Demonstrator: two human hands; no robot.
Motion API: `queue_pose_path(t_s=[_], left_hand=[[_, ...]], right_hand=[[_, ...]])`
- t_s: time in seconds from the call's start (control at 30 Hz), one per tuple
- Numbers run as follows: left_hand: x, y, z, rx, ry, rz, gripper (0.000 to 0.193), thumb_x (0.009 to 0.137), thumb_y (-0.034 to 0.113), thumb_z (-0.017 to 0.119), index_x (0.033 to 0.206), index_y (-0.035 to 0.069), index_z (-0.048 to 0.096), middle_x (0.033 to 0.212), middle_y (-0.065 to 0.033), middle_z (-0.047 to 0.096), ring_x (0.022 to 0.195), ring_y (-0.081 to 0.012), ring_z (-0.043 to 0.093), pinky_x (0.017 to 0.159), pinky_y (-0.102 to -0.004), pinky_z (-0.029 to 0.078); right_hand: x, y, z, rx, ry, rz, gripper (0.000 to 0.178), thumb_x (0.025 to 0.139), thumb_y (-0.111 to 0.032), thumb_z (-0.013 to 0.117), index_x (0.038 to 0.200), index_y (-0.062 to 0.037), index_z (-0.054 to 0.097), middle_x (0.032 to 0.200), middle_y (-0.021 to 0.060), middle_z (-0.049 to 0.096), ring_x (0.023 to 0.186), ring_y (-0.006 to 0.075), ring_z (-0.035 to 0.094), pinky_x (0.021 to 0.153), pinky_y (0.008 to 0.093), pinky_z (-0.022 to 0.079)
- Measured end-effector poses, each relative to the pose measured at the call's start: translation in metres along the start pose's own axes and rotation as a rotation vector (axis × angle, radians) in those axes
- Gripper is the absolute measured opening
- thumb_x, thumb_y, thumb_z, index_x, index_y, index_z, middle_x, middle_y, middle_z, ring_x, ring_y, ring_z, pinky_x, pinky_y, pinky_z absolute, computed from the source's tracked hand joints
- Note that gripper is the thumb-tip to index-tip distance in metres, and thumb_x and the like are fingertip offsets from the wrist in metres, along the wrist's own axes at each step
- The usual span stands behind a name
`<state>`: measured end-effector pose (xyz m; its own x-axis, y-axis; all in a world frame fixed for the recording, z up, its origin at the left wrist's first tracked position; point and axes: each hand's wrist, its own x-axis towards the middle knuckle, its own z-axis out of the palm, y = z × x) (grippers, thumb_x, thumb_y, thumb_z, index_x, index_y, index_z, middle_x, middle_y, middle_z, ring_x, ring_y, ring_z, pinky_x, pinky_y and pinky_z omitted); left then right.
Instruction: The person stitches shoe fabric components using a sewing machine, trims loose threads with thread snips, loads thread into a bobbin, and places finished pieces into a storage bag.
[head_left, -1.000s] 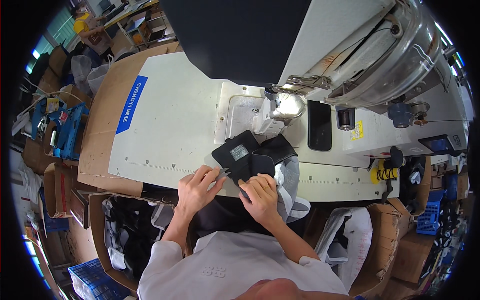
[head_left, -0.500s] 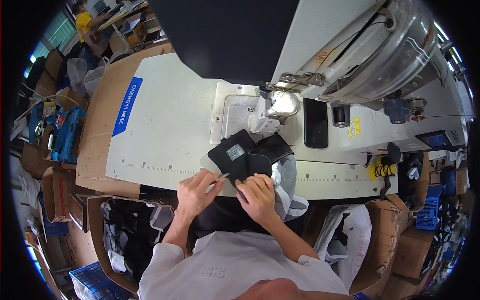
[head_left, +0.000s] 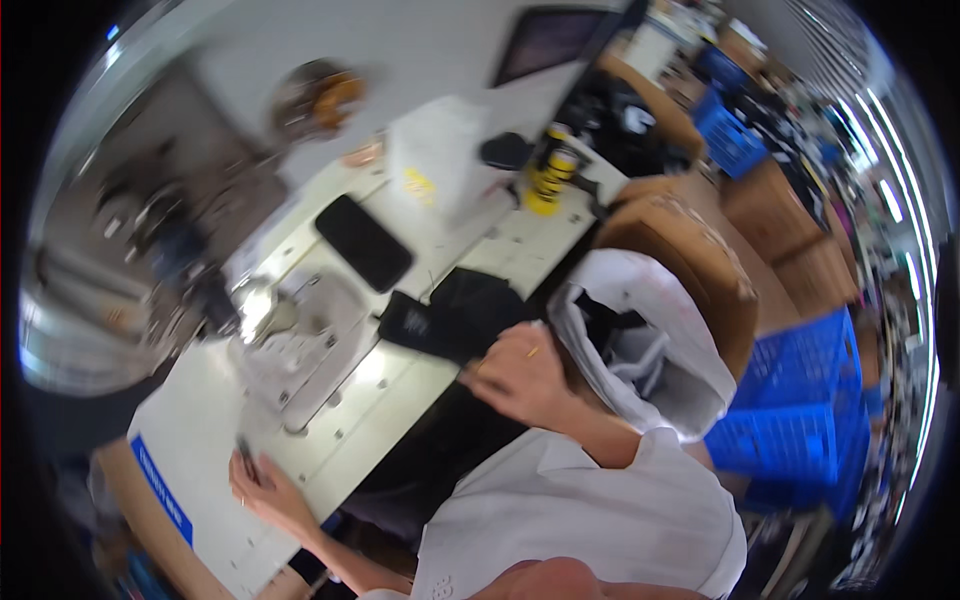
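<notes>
My right hand [head_left: 525, 375] is closed on the near edge of a black fabric piece [head_left: 450, 315], which lies across the front edge of a white sewing machine table [head_left: 345, 445]. Off to the left, over the table top, my left hand [head_left: 265, 490] has its fingers closed around a small slim metal tool [head_left: 246, 457]. Motion blur hides its exact kind. Between the hands, farther back, is the sewing machine's work plate [head_left: 300, 345], lit by a bright lamp.
A black phone [head_left: 364, 242] lies on the table behind the fabric. A yellow-and-black cylinder [head_left: 548, 180] stands near the table's right end. To the right are a white-lined carton [head_left: 735, 270] of fabric pieces and blue plastic crates [head_left: 775, 440].
The view has swung to the right. My hands have moved apart: the left has gone away from the fabric with the tool, while the right has carried the fabric rightward along the table.
</notes>
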<state>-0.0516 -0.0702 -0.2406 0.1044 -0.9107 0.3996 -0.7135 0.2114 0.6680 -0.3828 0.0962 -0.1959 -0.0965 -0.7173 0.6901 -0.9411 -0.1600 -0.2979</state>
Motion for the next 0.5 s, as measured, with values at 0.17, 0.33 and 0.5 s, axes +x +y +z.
queue_pose_path(t_s=[0.17,0.33,0.5], left_hand=[[0.004,0.001,-0.004,0.261,0.000,0.228,0.038,0.092,0.012,0.058,0.127,-0.001,0.054,0.126,-0.0195,0.052,0.113,-0.0322,0.056,0.090,-0.0377,0.052],[-0.003,-0.002,-0.018,-0.048,0.065,-0.011,0.039,0.092,0.015,0.058,0.128,0.000,0.053,0.126,-0.0172,0.054,0.116,-0.0328,0.054,0.096,-0.0417,0.045],[-0.020,-0.074,-0.087,0.311,0.348,0.144,0.047,0.091,0.024,0.062,0.130,-0.001,0.051,0.128,-0.0210,0.054,0.120,-0.0367,0.051,0.102,-0.0442,0.040]], right_hand=[[-0.022,0.046,-0.126,-0.599,0.486,0.310,0.024,0.063,-0.007,0.085,0.078,-0.0081,0.066,0.076,0.0054,0.064,0.073,0.0241,0.059,0.071,0.0357,0.042],[-0.078,0.066,-0.185,-0.945,0.450,0.382,0.025,0.068,-0.008,0.081,0.087,-0.0069,0.065,0.082,0.0081,0.063,0.081,0.0256,0.058,0.082,0.0377,0.039],[-0.182,0.097,-0.141,-0.405,-0.535,0.967,0.026,0.075,-0.008,0.072,0.100,-0.0028,0.066,0.107,0.0173,0.064,0.103,0.0359,0.060,0.089,0.0423,0.046]])
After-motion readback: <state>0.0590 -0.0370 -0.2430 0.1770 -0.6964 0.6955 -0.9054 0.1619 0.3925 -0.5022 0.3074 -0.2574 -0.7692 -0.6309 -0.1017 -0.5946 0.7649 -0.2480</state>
